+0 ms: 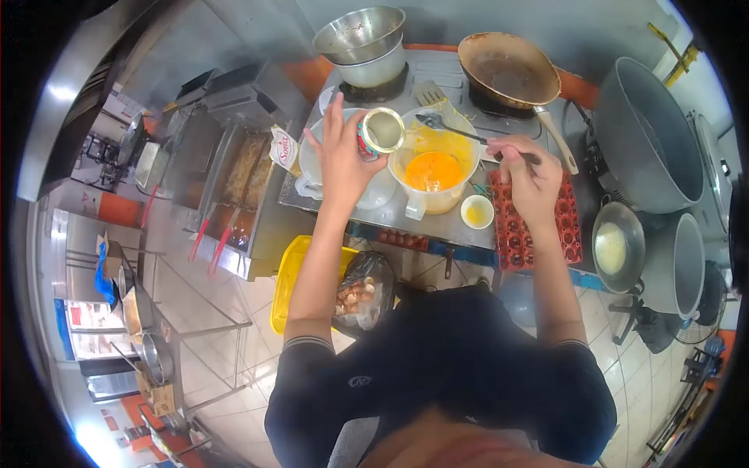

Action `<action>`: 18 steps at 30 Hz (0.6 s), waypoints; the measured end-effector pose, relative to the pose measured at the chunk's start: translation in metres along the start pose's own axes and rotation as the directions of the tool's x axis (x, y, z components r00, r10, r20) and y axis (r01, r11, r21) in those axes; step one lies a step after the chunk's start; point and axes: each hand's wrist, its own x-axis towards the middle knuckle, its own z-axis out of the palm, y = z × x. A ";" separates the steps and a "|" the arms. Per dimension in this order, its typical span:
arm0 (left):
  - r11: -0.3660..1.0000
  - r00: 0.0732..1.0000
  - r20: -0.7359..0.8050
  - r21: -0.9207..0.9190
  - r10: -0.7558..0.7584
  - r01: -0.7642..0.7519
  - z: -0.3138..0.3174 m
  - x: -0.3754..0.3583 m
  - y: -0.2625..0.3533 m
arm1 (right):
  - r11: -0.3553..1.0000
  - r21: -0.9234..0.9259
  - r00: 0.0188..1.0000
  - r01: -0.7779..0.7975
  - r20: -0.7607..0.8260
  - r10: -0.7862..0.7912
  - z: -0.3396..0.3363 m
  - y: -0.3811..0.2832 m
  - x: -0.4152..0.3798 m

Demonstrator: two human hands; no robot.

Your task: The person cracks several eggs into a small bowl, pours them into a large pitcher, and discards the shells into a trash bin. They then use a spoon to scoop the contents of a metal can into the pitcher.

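My left hand point(342, 160) is closed round a small tin can point(384, 131), whose round pale end faces me. The can is beside the rim of a clear plastic jug point(416, 205) with orange-yellow beaten egg point(434, 171) inside. From the right, my right hand point(532, 175) grips the handle of a dark spoon point(460, 132), and its head is over the jug. A slotted spatula point(429, 95) leans at the jug's far side. Close to my right hand are a small white bowl point(477, 212) with yellow residue and a red egg tray point(563, 230).
A pot with a metal bowl point(360, 35) and a tan frying pan point(507, 69) sit at the back. Large grey pots point(651, 132) stand right, near a small pan point(619, 242). Fryers point(242, 183) are left. Below is a yellow bin point(289, 273) with eggshells point(356, 296).
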 end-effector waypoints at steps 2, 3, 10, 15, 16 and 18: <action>0.999 0.997 0.070 -0.022 0.025 -0.024 -0.001 -0.003 0.006 | 0.996 -0.004 0.993 0.093 0.077 -0.092 0.009 -0.011 0.007; 0.999 0.997 0.071 -0.027 0.028 -0.026 -0.003 -0.003 0.012 | 0.984 0.002 0.972 0.178 0.152 -0.176 0.016 -0.015 0.009; 0.981 0.971 0.143 -0.073 0.191 -0.182 -0.007 -0.001 0.030 | 0.989 -0.021 0.902 0.145 0.414 -0.123 0.063 0.025 0.027; 0.986 0.977 0.135 -0.050 0.167 -0.162 -0.001 0.004 0.024 | 0.898 0.305 0.912 -0.317 0.357 0.201 0.056 0.043 0.030; 0.988 0.978 0.142 -0.036 0.153 -0.149 -0.002 0.006 0.023 | 0.845 0.377 0.917 -0.380 0.275 0.289 0.052 0.048 0.030; 0.991 0.981 0.142 -0.015 0.133 -0.133 0.000 0.007 0.020 | 0.782 0.452 0.903 -0.429 0.197 0.382 0.046 0.053 0.031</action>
